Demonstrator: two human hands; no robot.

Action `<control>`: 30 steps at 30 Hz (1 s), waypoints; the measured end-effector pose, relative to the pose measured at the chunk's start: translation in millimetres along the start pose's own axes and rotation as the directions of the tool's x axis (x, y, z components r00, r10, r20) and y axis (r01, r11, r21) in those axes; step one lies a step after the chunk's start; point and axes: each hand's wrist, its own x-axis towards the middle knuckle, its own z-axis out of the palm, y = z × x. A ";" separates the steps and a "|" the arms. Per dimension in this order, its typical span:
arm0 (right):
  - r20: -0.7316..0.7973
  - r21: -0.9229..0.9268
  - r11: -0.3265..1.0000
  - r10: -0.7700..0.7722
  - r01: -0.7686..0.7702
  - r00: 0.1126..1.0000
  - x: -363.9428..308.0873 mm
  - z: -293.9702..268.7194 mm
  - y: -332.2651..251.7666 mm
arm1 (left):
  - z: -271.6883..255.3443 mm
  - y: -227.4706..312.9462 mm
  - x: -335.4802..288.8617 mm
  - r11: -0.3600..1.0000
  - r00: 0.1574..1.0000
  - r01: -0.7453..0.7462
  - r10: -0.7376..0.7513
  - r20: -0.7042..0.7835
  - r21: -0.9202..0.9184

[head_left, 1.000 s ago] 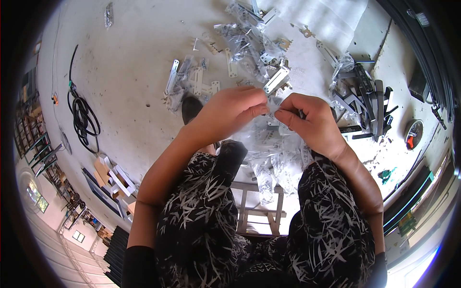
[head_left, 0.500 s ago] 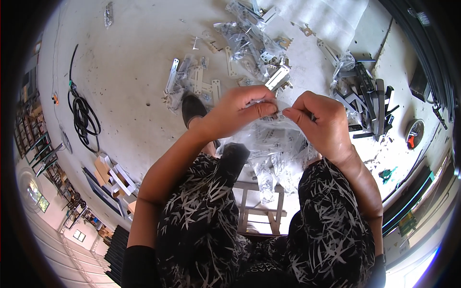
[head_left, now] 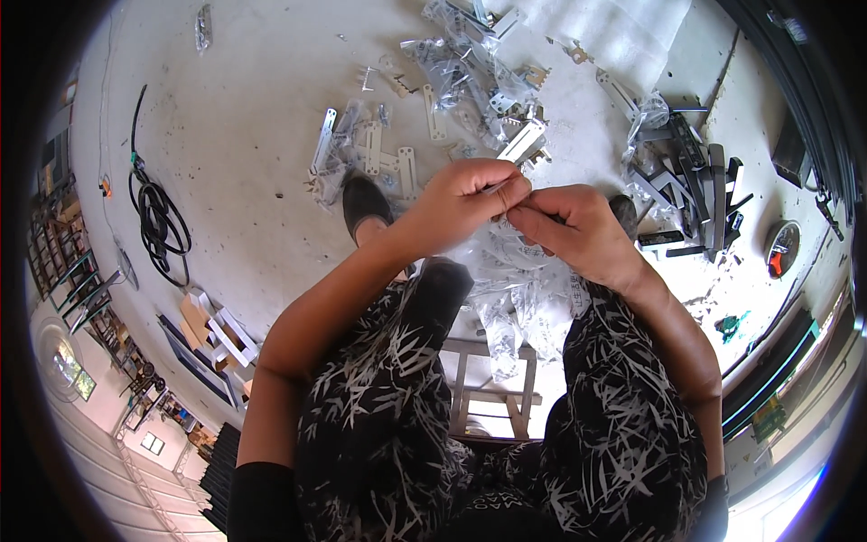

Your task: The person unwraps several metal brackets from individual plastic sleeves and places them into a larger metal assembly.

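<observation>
Clear, crumpled plastic bagging (head_left: 519, 285) lies near, over the pale floor (head_left: 262, 117). Above it, the left hand (head_left: 474, 200) and right hand (head_left: 578, 233) meet, each grip pinched closed; whatever sits between is hidden. Beyond lies a pale, slotted metal bracket (head_left: 523, 141); farther, clear-bagged metal parts (head_left: 449, 70).

You wear black short sleeves (head_left: 260, 499), well behind your fingers (head_left: 540, 229); loose black trousers (head_left: 375, 397) printed with pale grey bamboo-like leaves, closer behind them; and a dark, round-toed, low-cut shoe (head_left: 364, 199) to their left.
</observation>
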 end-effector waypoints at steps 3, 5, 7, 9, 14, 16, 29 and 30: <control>-0.072 -0.350 0.882 -0.361 0.316 0.930 9.3 2.9 -2.1 | -3.5 -2.1 4.9 0.991 0.998 -0.033 0.039 -0.044 0.131; -0.001 -0.681 0.538 -0.679 0.497 0.734 15.9 3.2 -5.4 | -3.1 -7.8 5.6 0.999 0.992 -0.036 0.038 -0.124 0.017; 0.070 -0.719 0.445 -0.718 0.534 0.693 20.2 3.1 -2.2 | 1.2 -12.1 1.3 0.993 0.987 0.036 -0.053 -0.152 -0.109; 0.231 -0.762 0.321 -0.677 0.563 0.699 22.0 4.7 -3.8 | -8.2 -29.4 -1.4 0.967 0.974 0.099 -0.142 -0.175 -0.235; 0.762 -0.327 0.616 -0.277 0.717 0.585 -27.2 66.2 -37.8 | -103.4 -60.2 10.3 0.762 0.784 -0.027 -0.386 -0.487 -0.647; 0.658 -0.357 0.770 -0.196 0.530 0.727 -15.1 58.2 -11.2 | -100.5 -38.8 2.9 0.773 0.773 -0.201 -0.253 -0.582 -0.602; -0.152 -0.395 0.884 -0.332 0.250 0.931 4.0 17.4 12.5 | -70.4 -11.9 1.5 0.597 0.970 -0.115 -0.105 -0.219 -0.794; -0.090 -0.373 0.888 -0.322 0.268 0.943 5.1 23.0 5.9 | -66.5 -10.4 3.1 0.558 0.984 -0.105 -0.062 -0.168 -0.823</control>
